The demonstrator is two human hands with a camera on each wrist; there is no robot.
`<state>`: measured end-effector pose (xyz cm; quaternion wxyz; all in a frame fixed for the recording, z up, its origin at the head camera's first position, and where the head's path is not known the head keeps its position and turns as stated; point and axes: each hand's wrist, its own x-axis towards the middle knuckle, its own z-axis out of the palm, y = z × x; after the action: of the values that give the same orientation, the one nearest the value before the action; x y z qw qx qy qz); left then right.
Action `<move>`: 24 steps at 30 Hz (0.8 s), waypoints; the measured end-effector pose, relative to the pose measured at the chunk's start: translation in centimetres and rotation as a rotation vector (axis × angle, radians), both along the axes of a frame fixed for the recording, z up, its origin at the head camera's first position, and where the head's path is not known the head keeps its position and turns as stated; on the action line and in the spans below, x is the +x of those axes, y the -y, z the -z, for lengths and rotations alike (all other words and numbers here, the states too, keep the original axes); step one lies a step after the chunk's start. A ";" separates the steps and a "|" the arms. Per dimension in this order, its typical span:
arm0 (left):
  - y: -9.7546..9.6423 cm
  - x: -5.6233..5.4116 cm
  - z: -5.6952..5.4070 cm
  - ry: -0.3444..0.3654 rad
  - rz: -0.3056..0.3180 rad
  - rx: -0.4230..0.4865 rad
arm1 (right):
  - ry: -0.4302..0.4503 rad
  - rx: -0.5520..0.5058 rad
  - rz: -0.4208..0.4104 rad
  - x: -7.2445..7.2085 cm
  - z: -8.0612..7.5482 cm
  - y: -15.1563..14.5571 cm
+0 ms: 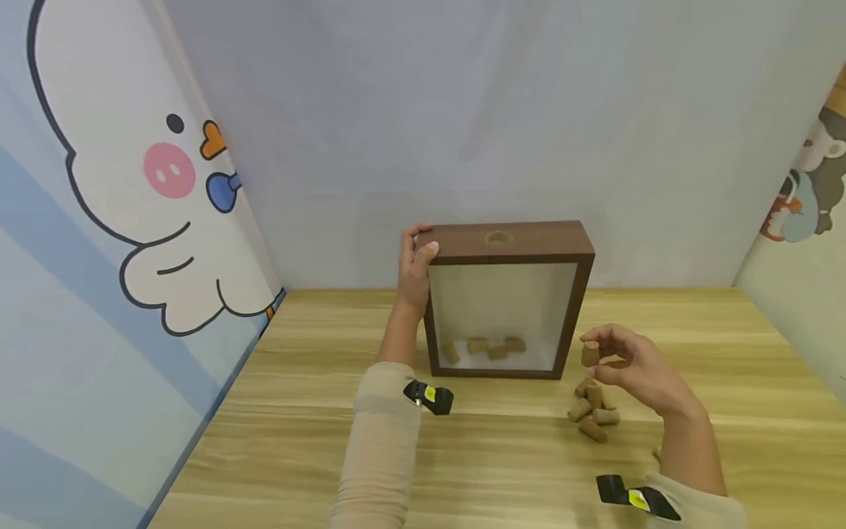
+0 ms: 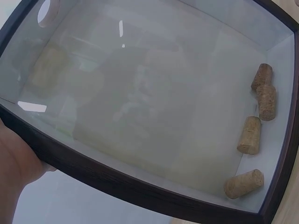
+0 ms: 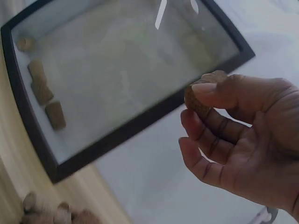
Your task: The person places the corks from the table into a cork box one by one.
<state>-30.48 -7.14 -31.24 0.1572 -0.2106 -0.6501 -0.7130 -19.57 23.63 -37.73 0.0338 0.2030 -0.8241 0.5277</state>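
A dark brown shadow box (image 1: 505,242) with a glass front and a round hole (image 1: 499,238) in its top stands upright on the table. Several corks (image 2: 252,135) lie along its bottom inside. My left hand (image 1: 415,272) grips the box's upper left corner, thumb on the top edge; in the left wrist view only part of that hand shows beside the frame. To the right of the box, my right hand (image 1: 637,367) pinches a single cork (image 1: 590,354) between thumb and fingers, above the table. Below that hand lies a small pile of loose corks (image 1: 595,411).
The wood-grain table (image 1: 297,411) reaches back to a pale wall (image 1: 370,147) close behind the box. A cartoon-printed panel (image 1: 99,184) borders the left side, and another printed panel (image 1: 800,206) the right. A stray cork (image 1: 656,455) is partly hidden by the right forearm.
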 end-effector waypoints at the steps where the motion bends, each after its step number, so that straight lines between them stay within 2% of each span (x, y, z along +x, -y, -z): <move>1: 0.0 -0.4 0.3 -0.002 0.000 0.000 | -0.021 -0.013 -0.006 -0.1 -0.3 0.4; 5: 0.1 -1.8 1.4 -0.013 0.002 0.013 | -0.103 -0.063 -0.004 -0.6 -1.9 2.1; 7: 0.1 -2.1 1.7 -0.018 -0.003 0.020 | -0.132 -0.089 0.002 -0.7 -2.6 3.0; 14: 0.0 -2.1 1.9 -0.038 -0.014 0.016 | -0.179 -0.187 0.056 -1.2 -5.3 5.3; 19: 0.1 -2.0 2.0 -0.042 -0.012 0.008 | -0.214 -0.172 0.084 -1.6 -7.3 6.4; 24: 0.1 -2.0 1.9 -0.039 -0.021 0.011 | -0.270 -0.143 0.098 -2.0 -9.9 7.9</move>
<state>-32.47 -7.25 -33.17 0.1785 -0.2169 -0.6449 -0.7107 -21.59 15.77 -27.85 0.1842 0.2287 -0.7815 0.5506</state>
